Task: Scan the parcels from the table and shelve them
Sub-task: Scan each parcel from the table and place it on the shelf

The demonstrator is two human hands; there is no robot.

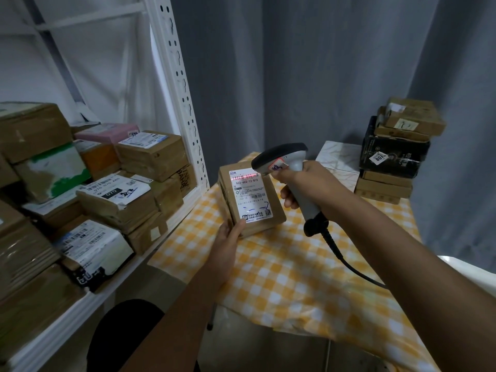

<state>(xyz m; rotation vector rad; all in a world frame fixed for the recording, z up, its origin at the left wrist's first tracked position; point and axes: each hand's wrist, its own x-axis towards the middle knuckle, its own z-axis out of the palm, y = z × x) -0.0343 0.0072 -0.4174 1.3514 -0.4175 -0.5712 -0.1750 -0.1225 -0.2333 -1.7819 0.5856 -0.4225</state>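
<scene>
Shelving first, at far left: white slotted-steel rack (182, 84), its visible tier crammed with taped cardboard parcels (126, 202), stacked unevenly, several overhanging the front lip. Little free room shows there. Risk: pushing another box in could nudge a front one off the edge.

Left hand (228, 242) next. Its thumb lies on the label's lower corner and the fingers wrap the near edge of the parcel in hand (251, 200), a small brown carton tipped up toward the camera, over the yellow-checked tablecloth (281, 264). I cannot tell if its far edge touches the cloth. The grip is a pinch at one corner only; if the box pivots, the label turns from the beam and the read fails, or the carton drops.

Shipping label (251, 194): a red scan line falls across the top barcode. A second barcode sits lower on the same label, so a small drift could catch the wrong code. Tape glare may also spoil the read.

Right hand (306, 183) is clenched round the grey handle of the barcode scanner (281, 159), its head held just above the label's upper edge. The black cable (346, 261) trails across the cloth toward the near right; a tug could drag the loose cloth.

Far right: stack of waiting parcels (397, 151), a black box between brown ones, set slightly askew near the table's back corner. A knock could topple it.
</scene>
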